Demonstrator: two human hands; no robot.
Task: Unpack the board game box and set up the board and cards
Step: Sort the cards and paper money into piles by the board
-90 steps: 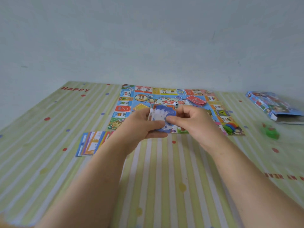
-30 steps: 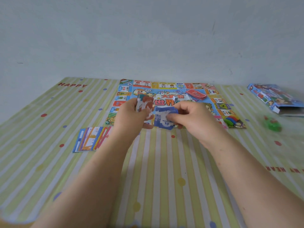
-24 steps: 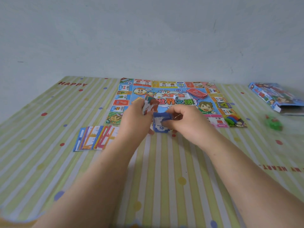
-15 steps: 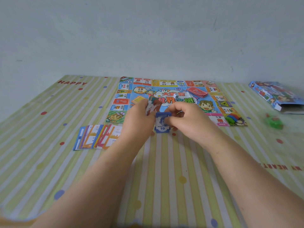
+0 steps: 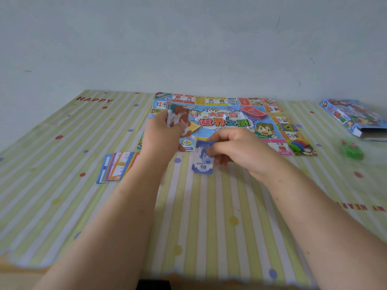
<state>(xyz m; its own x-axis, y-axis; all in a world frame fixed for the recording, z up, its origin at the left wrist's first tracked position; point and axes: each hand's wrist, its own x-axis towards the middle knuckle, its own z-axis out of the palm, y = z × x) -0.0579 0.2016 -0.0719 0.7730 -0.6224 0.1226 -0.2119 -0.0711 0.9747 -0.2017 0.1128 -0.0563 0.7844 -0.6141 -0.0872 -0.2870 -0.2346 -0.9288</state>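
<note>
Two grips are at work. The right hand pinches the far end of a blue paper money note marked 10 between thumb and forefinger, a narrow grip. The note's long axis runs straight away from the person, with the 10 end nearest the body. Its pinched end points at the colourful square paper game board and reaches the board's near edge. Whether the note's near end touches the cloth I cannot tell.

The left hand, raised over the board's near-left part, wraps its grip round a roughly upright stack of paper notes with a brown top note.

A small white die sits at the board's middle, with a flat red card pack right of it. Coloured plastic tokens lie by the near-right corner. A fan of blue, orange and purple cards lies flat left of the board's near-left corner. Well right of the board lie a blue printed cardboard game box and a green lump.

From the board's near edge a broad stretch of green-and-white striped cloth covers the worktop down to its scalloped near edge, with both forearms over it.
</note>
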